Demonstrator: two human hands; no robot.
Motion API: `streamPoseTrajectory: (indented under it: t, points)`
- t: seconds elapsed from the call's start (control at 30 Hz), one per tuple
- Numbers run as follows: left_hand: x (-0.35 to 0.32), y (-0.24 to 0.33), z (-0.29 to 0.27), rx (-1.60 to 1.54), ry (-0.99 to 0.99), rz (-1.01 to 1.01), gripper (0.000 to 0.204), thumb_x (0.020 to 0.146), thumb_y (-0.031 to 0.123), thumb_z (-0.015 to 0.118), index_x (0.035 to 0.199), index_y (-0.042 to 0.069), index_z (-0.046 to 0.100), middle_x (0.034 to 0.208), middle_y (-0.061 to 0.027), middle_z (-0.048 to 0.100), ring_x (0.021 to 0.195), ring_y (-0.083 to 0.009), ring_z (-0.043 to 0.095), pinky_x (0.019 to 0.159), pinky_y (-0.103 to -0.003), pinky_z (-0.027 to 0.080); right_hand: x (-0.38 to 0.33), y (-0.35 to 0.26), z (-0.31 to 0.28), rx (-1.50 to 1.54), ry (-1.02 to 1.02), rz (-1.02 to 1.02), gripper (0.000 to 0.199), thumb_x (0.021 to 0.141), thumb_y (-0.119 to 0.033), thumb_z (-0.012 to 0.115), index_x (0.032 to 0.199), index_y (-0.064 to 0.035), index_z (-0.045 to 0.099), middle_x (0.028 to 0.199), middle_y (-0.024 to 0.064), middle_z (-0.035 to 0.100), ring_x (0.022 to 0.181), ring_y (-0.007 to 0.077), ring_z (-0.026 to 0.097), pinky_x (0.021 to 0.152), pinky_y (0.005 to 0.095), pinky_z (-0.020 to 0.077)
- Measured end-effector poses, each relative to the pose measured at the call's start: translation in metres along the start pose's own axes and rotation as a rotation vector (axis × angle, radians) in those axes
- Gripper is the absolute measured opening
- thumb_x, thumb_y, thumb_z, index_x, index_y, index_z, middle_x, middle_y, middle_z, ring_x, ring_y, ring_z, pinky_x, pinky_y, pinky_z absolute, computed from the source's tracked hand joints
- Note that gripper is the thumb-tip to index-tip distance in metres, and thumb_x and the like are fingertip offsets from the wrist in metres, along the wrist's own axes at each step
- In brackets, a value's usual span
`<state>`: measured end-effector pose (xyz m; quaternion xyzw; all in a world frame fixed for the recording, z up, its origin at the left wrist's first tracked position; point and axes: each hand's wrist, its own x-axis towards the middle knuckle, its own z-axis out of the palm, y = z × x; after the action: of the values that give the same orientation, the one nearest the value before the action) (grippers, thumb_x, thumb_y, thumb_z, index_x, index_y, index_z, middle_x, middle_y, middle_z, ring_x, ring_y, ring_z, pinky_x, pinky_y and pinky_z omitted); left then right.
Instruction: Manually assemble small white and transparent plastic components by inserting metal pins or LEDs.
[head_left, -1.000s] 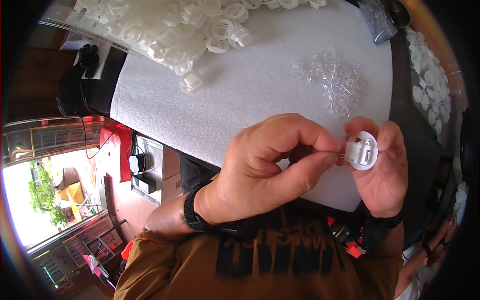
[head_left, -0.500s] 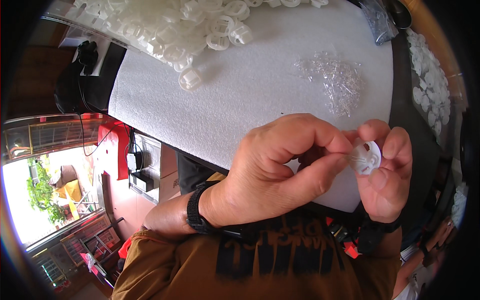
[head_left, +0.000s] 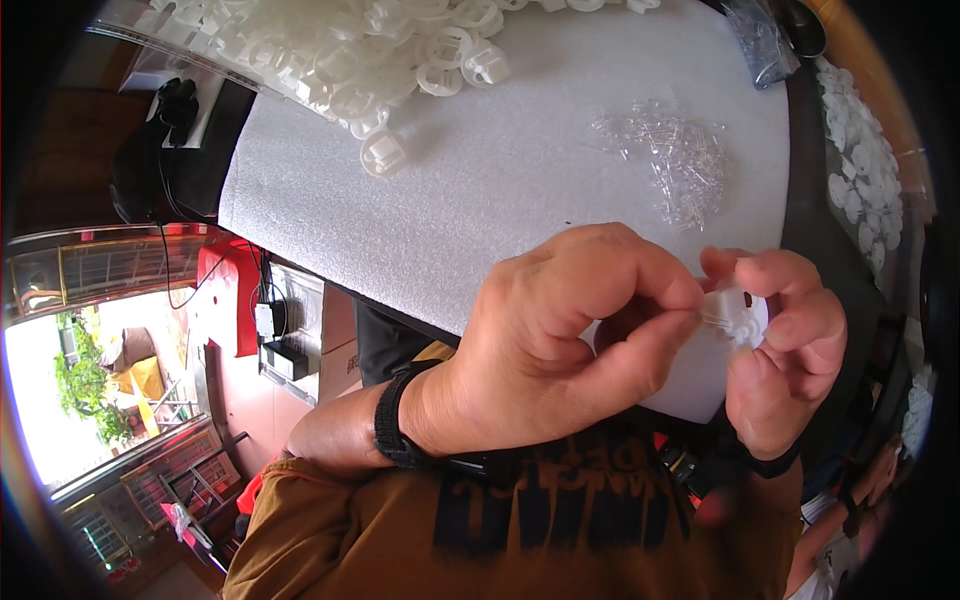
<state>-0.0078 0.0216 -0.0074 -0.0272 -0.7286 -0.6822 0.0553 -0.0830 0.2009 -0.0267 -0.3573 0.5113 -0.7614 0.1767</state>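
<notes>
My right hand (head_left: pixel 785 350) grips a small round white plastic part (head_left: pixel 742 318) by its rim, thumb below and fingers above and behind. Closed in a pinch, my left hand (head_left: pixel 570 330) holds thin wire leads (head_left: pixel 712 318) between thumb and forefinger, right against the face of that part. The far end of the leads, at the plastic, is blurred. Beyond my hands lies a loose pile of clear LEDs with thin wire leads (head_left: pixel 685 165) on a white foam sheet (head_left: pixel 450 190).
A large heap of translucent white round plastic parts (head_left: pixel 340 65) covers the far left, with one loose part (head_left: pixel 382 154) at its edge. A clear plastic bag (head_left: pixel 758 45) lies far right. More white parts (head_left: pixel 865 165) sit beyond the right edge. A red stool (head_left: pixel 230 295) stands left.
My right hand has shifted slightly right with the white plastic part, and its fingers have changed position around it. My left hand keeps its pinch, almost in place.
</notes>
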Motion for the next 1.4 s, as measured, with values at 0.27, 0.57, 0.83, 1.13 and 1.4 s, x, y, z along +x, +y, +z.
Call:
streamPoseTrajectory:
  t: [0.27,0.57,0.83,1.13,1.4]
  points:
    - [0.004,-0.006,0.0,0.18,0.052,0.309,0.016,0.071,-0.003,0.065,0.086,0.001,0.06,0.073,-0.0073,0.059,0.06,-0.015,0.056,0.053,-0.026,0.043,0.001,0.001,-0.004,-0.397,-0.093,-0.295,0.021,0.075,0.006,0.054,0.094,-0.0021,0.051,0.111,0.0247,0.048,0.103,0.0412,0.054,0.085,0.045,0.0477]
    - [0.002,-0.002,-0.002,0.151,0.016,0.187,0.017,0.07,-0.003,0.066,0.085,0.002,0.06,0.073,-0.0069,0.06,0.059,-0.0156,0.056,0.052,-0.026,0.043,0.003,-0.001,0.0,-0.592,-0.079,-0.39,0.015,0.076,0.002,0.058,0.09,-0.0031,0.054,0.104,0.0234,0.054,0.094,0.0424,0.058,0.079,0.045,0.0504]
    - [0.003,-0.009,0.004,0.21,0.053,0.346,0.019,0.071,-0.001,0.068,0.088,0.001,0.059,0.075,-0.0071,0.06,0.062,-0.0161,0.057,0.054,-0.025,0.044,0.005,0.001,-0.001,-0.506,-0.107,-0.328,0.023,0.073,0.006,0.056,0.096,0.0017,0.051,0.104,0.0256,0.053,0.094,0.0399,0.058,0.08,0.0472,0.0503]
    - [0.002,-0.006,0.001,0.221,0.053,0.249,0.019,0.072,-0.002,0.068,0.089,-0.001,0.059,0.076,-0.0084,0.059,0.063,-0.0133,0.056,0.055,-0.024,0.044,-0.001,0.003,0.009,-0.193,0.061,-0.122,0.045,0.073,0.006,0.057,0.116,0.0061,0.046,0.116,0.0255,0.047,0.105,0.0343,0.054,0.086,0.0384,0.0478]
    - [0.003,-0.007,-0.002,0.142,0.039,0.233,0.016,0.074,-0.002,0.065,0.088,-0.001,0.058,0.076,-0.0081,0.059,0.063,-0.0137,0.056,0.056,-0.023,0.043,-0.002,-0.009,0.003,0.024,0.007,0.266,0.046,0.079,-0.001,0.061,0.12,0.0067,0.044,0.121,0.0231,0.045,0.105,0.0249,0.053,0.088,0.0346,0.0452]
